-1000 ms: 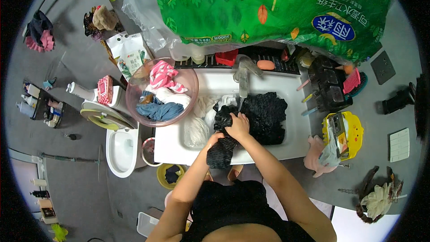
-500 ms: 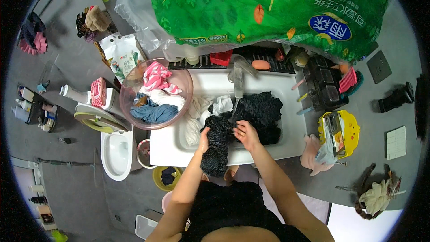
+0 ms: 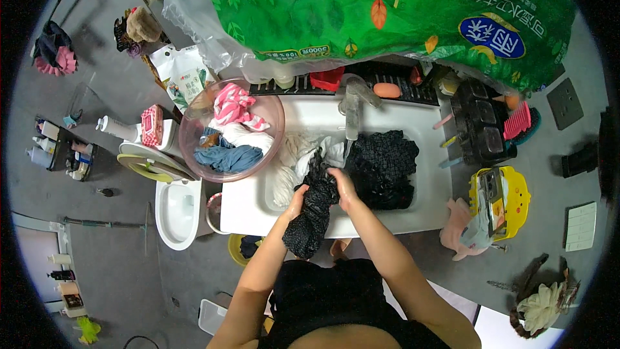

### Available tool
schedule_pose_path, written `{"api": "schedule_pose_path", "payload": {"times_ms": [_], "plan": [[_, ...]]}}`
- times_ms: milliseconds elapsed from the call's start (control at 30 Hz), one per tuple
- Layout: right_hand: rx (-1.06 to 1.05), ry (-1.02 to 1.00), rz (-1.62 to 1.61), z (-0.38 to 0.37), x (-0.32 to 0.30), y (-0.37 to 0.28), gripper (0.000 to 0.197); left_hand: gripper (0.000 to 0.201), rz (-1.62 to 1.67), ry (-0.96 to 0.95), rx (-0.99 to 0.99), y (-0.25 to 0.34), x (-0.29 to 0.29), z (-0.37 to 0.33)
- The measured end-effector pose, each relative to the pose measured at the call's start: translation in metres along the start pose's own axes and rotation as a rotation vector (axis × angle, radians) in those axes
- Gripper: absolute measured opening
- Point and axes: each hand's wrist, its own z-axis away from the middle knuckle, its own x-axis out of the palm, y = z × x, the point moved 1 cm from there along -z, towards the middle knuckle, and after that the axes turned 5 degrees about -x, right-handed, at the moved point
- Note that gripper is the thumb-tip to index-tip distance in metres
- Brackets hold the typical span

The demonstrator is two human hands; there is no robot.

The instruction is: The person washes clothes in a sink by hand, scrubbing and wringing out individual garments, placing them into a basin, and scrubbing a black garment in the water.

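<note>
A wet-looking black crinkled garment [image 3: 310, 216] is bunched between my hands, one end drooping over the front of the white sink [image 3: 248, 216]. My left hand [image 3: 296, 202] is closed on its left side. From the right, my right hand [image 3: 343, 189] grips the upper part. More black crinkled cloth [image 3: 382, 169] lies in the right half of the sink; whether it is joined to the held piece I cannot tell. White cloths [image 3: 285, 181] lie at the sink's left. The grey faucet [image 3: 352, 106] points down over the sink, just beyond my hands.
A clear pink basin [image 3: 280, 123] of clothes overlaps the sink's left corner. Above hangs a large green plastic package [image 3: 361, 6]. Behind the faucet lies an orange soap bar [image 3: 387, 90]. At the right are a black organizer [image 3: 478, 116] and a yellow basket [image 3: 518, 201]; a toilet [image 3: 177, 220] stands left.
My right hand has moved in from slightly spread fingers to a grip on the black garment, which is now bunched tighter and narrower. The view has shifted slightly.
</note>
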Motion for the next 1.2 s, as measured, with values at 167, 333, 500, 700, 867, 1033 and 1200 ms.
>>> {"api": "schedule_pose_path", "payload": {"times_ms": [167, 333, 500, 700, 867, 1033, 1200], "plan": [[-0.224, 0.068, 0.582, 0.021, 0.006, -0.017, 0.040, 0.030, -0.073, 0.039, 0.048, 0.004, 0.022, 0.007], [-1.026, 0.191, 0.822, 0.000, -0.011, -0.021, 0.036, 0.031, -0.052, 0.058, 0.025, 0.011, 0.049, 0.007], [0.073, -0.184, -0.537, -0.027, -0.035, -0.003, 0.051, 0.040, 0.101, 0.036, 0.027, 0.009, 0.059, 0.005], [0.149, -0.544, -0.521, 0.008, 0.002, -0.038, 0.057, 0.033, -0.058, 0.191, 0.136, 0.013, 0.032, -0.006], [-0.737, -0.189, 0.692, 0.010, 0.023, -0.021, 0.034, 0.056, -0.691, 0.600, 0.586, 0.014, 0.045, -0.016], [-0.592, 0.112, 0.898, 0.018, 0.039, -0.021, 0.028, 0.053, -0.694, 0.543, 0.608, 0.019, 0.039, -0.014], [-0.884, 0.125, 0.898, 0.016, 0.068, -0.008, 0.022, 0.047, -0.693, 0.632, 0.686, 0.028, -0.005, -0.022]]}}
